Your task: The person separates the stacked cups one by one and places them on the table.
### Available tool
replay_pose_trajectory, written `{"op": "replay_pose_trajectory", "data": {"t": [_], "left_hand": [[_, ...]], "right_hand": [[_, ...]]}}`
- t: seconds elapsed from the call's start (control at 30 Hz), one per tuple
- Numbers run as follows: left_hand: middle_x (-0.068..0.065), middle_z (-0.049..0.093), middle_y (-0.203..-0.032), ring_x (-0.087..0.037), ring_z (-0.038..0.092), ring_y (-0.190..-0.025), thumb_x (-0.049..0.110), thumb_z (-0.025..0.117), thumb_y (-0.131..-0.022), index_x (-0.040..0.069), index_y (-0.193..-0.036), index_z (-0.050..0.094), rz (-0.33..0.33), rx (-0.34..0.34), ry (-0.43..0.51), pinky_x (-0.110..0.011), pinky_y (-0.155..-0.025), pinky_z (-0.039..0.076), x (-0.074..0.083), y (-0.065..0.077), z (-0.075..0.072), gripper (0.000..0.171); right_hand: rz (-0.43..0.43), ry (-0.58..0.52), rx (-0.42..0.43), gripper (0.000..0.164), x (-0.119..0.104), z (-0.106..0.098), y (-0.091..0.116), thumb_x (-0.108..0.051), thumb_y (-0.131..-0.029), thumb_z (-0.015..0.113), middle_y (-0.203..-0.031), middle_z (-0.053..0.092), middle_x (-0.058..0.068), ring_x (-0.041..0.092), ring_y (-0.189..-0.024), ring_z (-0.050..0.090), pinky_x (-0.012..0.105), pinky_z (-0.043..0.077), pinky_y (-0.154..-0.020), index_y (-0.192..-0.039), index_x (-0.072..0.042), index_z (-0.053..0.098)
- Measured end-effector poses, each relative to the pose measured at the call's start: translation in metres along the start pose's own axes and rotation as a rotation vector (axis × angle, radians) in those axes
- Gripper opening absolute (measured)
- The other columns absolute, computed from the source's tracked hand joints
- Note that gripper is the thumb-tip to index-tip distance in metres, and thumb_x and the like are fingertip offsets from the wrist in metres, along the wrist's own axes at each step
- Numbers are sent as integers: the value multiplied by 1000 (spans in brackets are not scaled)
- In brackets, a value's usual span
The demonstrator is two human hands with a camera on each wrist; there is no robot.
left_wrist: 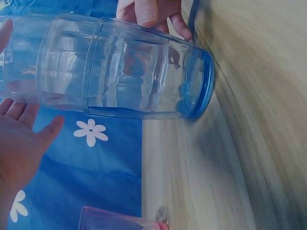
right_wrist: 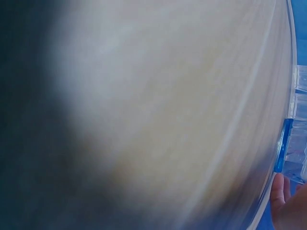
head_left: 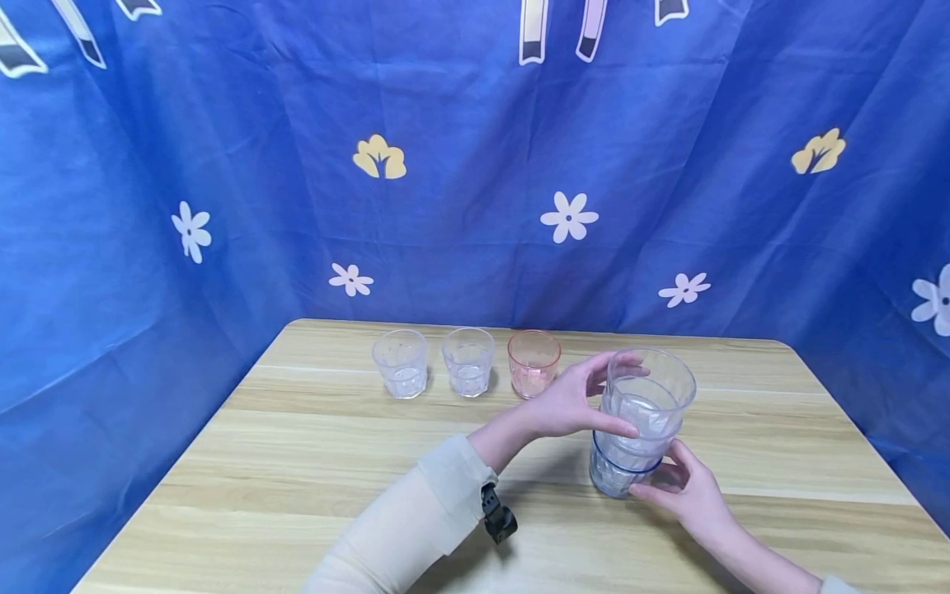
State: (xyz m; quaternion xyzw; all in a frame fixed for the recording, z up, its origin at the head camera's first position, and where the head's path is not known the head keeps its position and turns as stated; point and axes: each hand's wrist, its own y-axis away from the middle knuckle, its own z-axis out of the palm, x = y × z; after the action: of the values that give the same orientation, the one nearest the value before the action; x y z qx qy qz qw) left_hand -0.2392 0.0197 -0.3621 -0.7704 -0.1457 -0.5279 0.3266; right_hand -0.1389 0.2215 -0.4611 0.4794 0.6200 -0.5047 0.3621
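Observation:
A nested stack of clear tumblers [head_left: 668, 388] stands on the right half of the table, leaning slightly. At its bottom is a blue-tinted tumbler [head_left: 610, 480] with a dark blue rim. My left hand [head_left: 567, 400] grips the upper part of the stack, thumb in front and fingers behind. Lower down, my right hand [head_left: 690, 495] holds the blue-tinted tumbler between thumb and fingers. The left wrist view shows the stack sideways, its blue base [left_wrist: 204, 86] near the tabletop. Only part of the right hand [right_wrist: 290, 206] appears in the right wrist view, much of which is blurred.
Along the back of the table stand two clear tumblers [head_left: 401, 367] [head_left: 469, 365] and a pink-tinted one [head_left: 533, 363], all upright in a row. The wooden table [head_left: 297, 495] has a blue patterned cloth [head_left: 460, 231] behind it and at both sides.

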Motion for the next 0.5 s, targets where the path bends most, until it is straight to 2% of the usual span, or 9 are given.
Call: {"op": "replay_pose_trajectory", "data": {"t": [0.23, 0.4, 0.5], "left_hand": [[-11, 54, -139, -10, 48, -127, -8, 78, -74, 2, -142, 40, -6, 27, 25, -29, -109, 34, 0, 1, 1, 79], [-12, 53, -139, -8, 48, -126, -10, 77, -74, 1, -141, 40, 4, 53, 48, -28, -108, 34, 2, -1, 0, 77], [-11, 53, -139, -8, 48, -127, -11, 77, -74, 0, -141, 40, 24, 71, 65, -30, -108, 35, 5, -2, -1, 76]], "right_hand": [[3, -8, -8, 70, 0, 0, 0, 14, -72, 76, -111, 61, -20, 8, -93, 64, 26, 56, -75, -129, -19, 50], [9, -18, -9, 70, 1, 0, 0, 14, -72, 75, -111, 62, -19, 7, -93, 64, 24, 56, -76, -128, -20, 50], [7, -34, -9, 71, 2, 0, 0, 15, -72, 75, -110, 63, -18, 7, -93, 64, 23, 55, -76, -125, -26, 52]]}}
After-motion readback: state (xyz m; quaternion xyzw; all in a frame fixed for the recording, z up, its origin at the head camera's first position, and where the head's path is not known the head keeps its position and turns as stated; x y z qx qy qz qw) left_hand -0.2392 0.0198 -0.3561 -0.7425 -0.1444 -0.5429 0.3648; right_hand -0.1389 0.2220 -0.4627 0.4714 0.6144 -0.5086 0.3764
